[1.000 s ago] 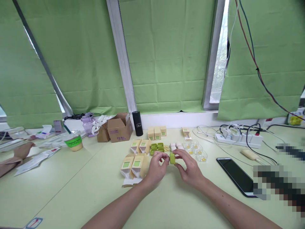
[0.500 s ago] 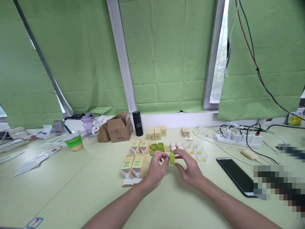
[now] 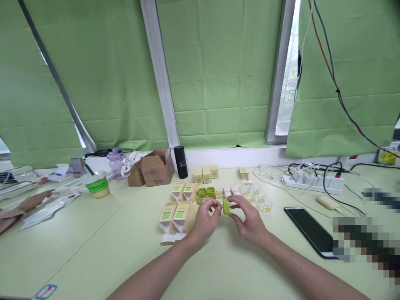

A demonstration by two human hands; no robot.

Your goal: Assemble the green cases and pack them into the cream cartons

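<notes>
Between the thumb and fingers of my right hand (image 3: 250,218) is a small green plastic case (image 3: 226,207), held upright just above the table. My left hand (image 3: 206,216) is pinched closed at the case's left edge; whatever its fingertips hold is too small or hidden to name. Just beyond my hands lie several open green cases (image 3: 206,193), tiny yellowish pieces (image 3: 218,194) and pale pink blocks (image 3: 231,191). To their right are clear round containers (image 3: 256,196) with yellow bits inside. Cardboard boxes with green windows (image 3: 179,216) stand beside my left hand.
More small boxes (image 3: 206,174) and a black bottle (image 3: 180,161) stand farther back, near a brown carton (image 3: 156,168). A phone (image 3: 309,229) and a power strip (image 3: 312,183) with cables lie right. At left are a drink cup (image 3: 96,185) and another person's hand (image 3: 34,201).
Another person's hand and sleeve have come in at the left edge. My two hands and the green case have barely moved.
</notes>
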